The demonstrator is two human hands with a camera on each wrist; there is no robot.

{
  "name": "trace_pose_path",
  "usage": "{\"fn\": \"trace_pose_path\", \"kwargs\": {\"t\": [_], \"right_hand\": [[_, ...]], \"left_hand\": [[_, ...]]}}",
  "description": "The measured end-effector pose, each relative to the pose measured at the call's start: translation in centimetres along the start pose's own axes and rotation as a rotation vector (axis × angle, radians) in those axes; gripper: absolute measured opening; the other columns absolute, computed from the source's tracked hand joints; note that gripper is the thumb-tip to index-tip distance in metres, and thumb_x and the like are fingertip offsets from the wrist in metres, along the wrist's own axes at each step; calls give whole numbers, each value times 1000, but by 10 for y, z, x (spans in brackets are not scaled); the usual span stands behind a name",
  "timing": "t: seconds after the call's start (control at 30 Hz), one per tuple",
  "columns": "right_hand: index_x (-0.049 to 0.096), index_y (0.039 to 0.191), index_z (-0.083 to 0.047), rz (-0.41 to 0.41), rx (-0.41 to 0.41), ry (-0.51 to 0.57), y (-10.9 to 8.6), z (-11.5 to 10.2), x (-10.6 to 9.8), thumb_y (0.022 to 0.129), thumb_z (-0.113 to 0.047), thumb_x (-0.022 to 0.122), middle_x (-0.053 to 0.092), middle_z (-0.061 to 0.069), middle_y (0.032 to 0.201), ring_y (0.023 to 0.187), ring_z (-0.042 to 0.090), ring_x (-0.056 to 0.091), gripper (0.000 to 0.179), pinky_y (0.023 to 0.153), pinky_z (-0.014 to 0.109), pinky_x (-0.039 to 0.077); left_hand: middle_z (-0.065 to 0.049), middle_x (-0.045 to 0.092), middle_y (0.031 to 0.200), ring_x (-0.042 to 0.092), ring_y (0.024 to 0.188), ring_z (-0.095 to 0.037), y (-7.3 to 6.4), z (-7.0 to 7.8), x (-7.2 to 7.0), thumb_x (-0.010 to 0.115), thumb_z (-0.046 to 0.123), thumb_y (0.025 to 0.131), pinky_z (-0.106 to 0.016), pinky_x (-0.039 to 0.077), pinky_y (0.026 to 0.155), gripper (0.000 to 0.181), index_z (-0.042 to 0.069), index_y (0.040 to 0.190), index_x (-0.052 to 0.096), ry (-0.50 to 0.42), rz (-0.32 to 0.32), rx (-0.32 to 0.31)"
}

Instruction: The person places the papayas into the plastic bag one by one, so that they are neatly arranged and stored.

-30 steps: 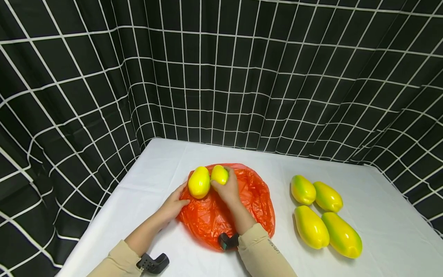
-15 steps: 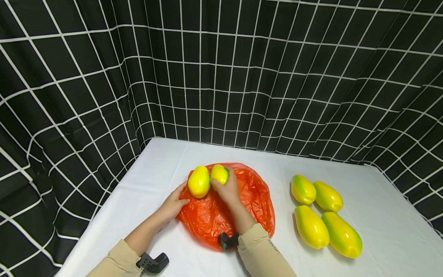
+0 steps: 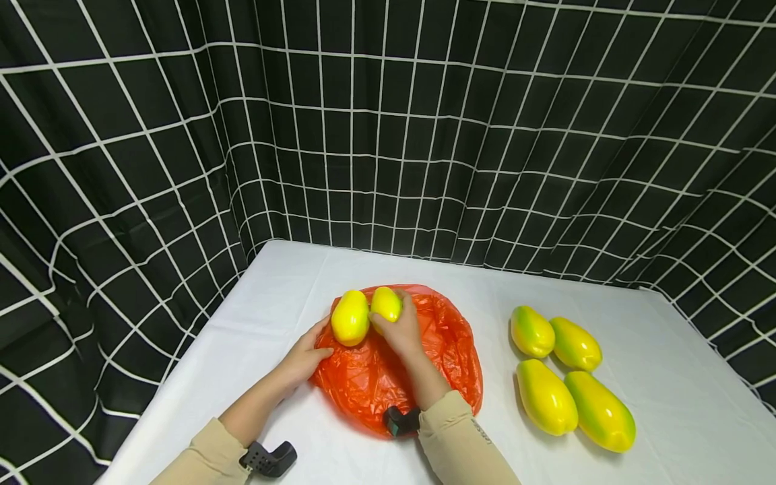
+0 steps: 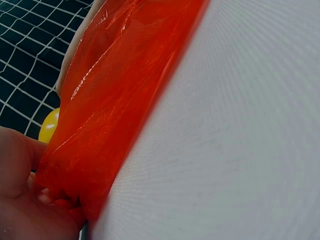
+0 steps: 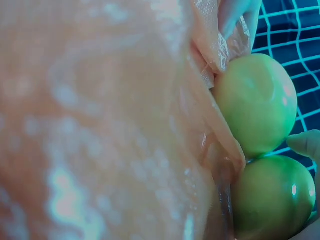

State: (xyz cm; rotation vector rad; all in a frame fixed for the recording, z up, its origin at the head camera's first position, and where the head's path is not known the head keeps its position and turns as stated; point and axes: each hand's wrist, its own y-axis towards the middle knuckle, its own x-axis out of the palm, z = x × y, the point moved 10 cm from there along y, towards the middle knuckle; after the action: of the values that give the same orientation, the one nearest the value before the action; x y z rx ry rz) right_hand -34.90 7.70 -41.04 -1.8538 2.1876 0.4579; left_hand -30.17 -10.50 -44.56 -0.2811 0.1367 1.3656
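Note:
A red plastic bag lies spread on the white table, its film bunched in folds. My left hand holds its left edge, thumb on top; in the left wrist view the left hand has its fingers curled at the red film. One glossy yellow papaya stands at the bag's back left, beside that hand. My right hand grips a second yellow-green papaya just right of the first. In the right wrist view the held papaya and the other papaya sit side by side at the bag's rim.
To the right on the white tablecloth lie several more papayas: two smaller ones behind, a papaya and another papaya in front. A black curtain with a white grid surrounds the table's back and sides.

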Motion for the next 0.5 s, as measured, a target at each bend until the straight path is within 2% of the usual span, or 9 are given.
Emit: {"fn": "trace_pose_path", "kwargs": {"t": [0.17,0.5], "right_hand": [[33,139,-5,-7,10,-32,3,-2,-3,75,-22,71,46,18,130,107,33,52,77,93,47,47],[32,141,-9,-7,-3,-108,17,-21,-18,78,-25,69,37,18,144,126,37,42,74,107,52,35]], "left_hand": [[-17,20,154,15,142,-39,0,-1,0,47,2,90,-56,13,114,64,12,148,23,0,-4,-12],[-17,20,154,15,142,-38,0,-2,1,46,3,90,-56,13,114,64,11,148,23,7,-1,-15]]}}
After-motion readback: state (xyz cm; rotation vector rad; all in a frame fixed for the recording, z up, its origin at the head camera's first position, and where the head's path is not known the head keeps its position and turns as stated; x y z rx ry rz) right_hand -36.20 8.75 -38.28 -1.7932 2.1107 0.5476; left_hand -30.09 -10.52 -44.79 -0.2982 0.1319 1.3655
